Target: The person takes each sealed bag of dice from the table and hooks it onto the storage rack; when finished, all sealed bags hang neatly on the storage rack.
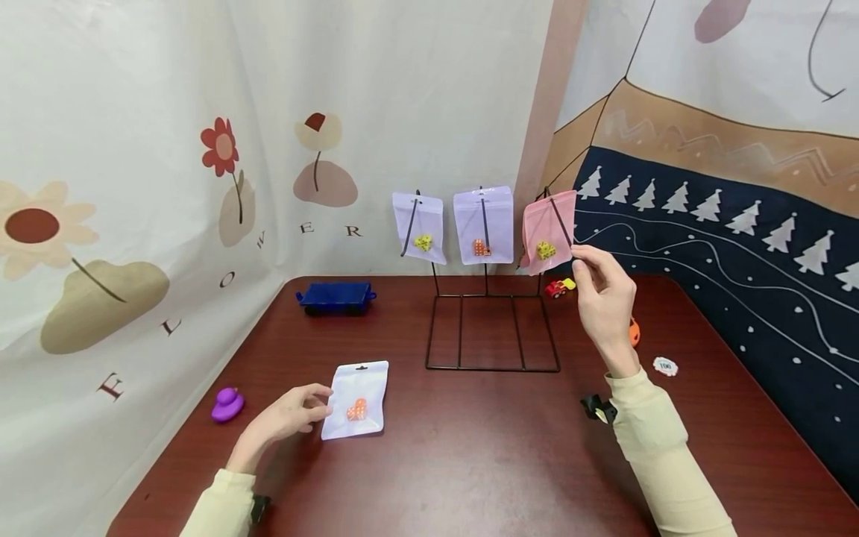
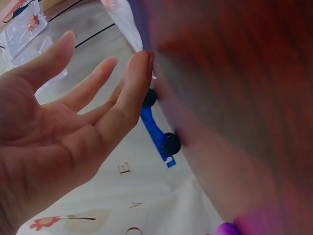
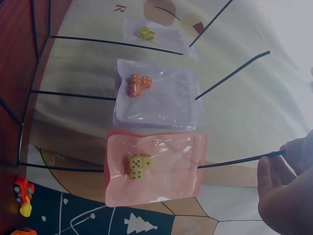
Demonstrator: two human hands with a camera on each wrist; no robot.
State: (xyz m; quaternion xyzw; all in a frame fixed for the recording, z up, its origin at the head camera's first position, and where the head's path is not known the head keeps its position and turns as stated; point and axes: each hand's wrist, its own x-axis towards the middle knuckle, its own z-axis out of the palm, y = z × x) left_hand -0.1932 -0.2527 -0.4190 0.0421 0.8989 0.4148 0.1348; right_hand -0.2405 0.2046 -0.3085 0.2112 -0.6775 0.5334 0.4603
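Observation:
My right hand [image 1: 607, 298] pinches the tip of the right prong [image 3: 234, 160] of a black wire display rack [image 1: 493, 369]. On that prong hangs a pink zip bag [image 3: 176, 181] with yellow dice inside. A lilac bag [image 1: 499, 212] with orange dice hangs on the middle prong, and another lilac bag [image 1: 432, 216] with yellow dice on the left one. Lower down, my left hand [image 1: 285, 414] is at the left edge of a whitish zip bag [image 1: 345, 384] with orange dice, which lies flat on the table. Its fingers are loosely bent; whether they touch the bag I cannot tell.
A purple rubber duck [image 1: 228, 405] sits at the table's left edge. At the back left stands a blue toy wagon [image 1: 335, 297]. Right of the rack are a red and yellow toy vehicle [image 1: 558, 289], a partly hidden orange object [image 1: 634, 332] and a poker chip [image 1: 666, 366].

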